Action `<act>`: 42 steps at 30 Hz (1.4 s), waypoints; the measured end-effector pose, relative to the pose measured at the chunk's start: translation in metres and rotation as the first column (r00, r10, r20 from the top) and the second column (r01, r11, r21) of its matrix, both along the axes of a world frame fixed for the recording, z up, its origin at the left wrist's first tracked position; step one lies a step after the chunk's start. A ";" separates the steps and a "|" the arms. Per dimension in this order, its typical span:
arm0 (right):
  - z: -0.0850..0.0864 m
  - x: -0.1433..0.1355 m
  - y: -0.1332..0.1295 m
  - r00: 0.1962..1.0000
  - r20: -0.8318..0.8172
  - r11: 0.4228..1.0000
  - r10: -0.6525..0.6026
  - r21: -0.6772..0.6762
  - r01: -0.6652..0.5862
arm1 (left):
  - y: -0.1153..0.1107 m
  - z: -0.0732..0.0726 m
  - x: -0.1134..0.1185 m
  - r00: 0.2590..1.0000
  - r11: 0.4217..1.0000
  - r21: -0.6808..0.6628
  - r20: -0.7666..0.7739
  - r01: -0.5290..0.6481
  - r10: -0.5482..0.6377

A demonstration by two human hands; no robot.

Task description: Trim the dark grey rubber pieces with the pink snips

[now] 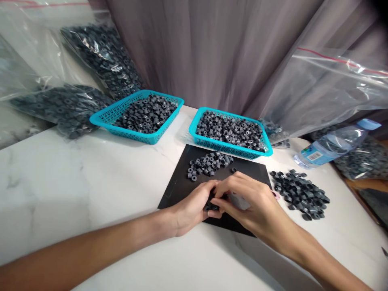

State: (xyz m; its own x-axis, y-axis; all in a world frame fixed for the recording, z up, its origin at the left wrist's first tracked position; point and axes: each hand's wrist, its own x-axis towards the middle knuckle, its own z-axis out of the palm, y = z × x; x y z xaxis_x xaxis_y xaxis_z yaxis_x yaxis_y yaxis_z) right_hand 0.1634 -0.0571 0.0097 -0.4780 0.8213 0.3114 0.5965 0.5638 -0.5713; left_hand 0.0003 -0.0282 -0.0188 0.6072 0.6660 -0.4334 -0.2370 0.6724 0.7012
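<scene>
My left hand [194, 204] and my right hand [248, 200] meet over the near edge of a black mat [178, 188]. Both pinch small dark grey rubber rings [212, 207] between their fingertips; how many rings is hidden by the fingers. A loose heap of the same rings [209, 163] lies on the mat's far side, just beyond my fingers. Another heap of rings [300, 192] sits on the white marble table [75, 182] to the right of my right hand.
Two turquoise baskets [104, 117] [194, 129] full of rings stand behind the mat. Clear plastic bags of rings [63, 105] lie at the back left, and another bag [333, 81] at the right. A plastic water bottle [333, 145] lies on its side at the right.
</scene>
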 end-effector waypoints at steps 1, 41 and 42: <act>-0.001 0.000 -0.001 1.000 -0.003 1.000 -0.023 -0.014 0.023 | 0.000 0.001 0.000 1.000 1.000 0.007 0.006 -0.008 0.008; -0.013 0.007 0.016 0.974 -0.106 0.980 -0.199 -0.046 0.195 | 0.021 0.011 -0.014 0.989 0.991 -0.013 -0.067 -0.132 0.131; -0.009 0.006 0.014 0.966 -0.164 0.980 -0.201 -0.042 0.197 | 0.019 0.012 -0.013 0.989 0.992 -0.021 -0.089 -0.122 0.120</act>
State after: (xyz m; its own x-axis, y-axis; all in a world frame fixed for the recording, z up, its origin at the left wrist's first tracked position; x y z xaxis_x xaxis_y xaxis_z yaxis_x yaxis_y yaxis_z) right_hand 0.1690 -0.0429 0.0012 -0.2472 0.9033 0.3506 0.5900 0.4273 -0.6851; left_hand -0.0132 -0.0093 -0.0073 0.4821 0.7197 -0.4996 -0.2566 0.6612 0.7050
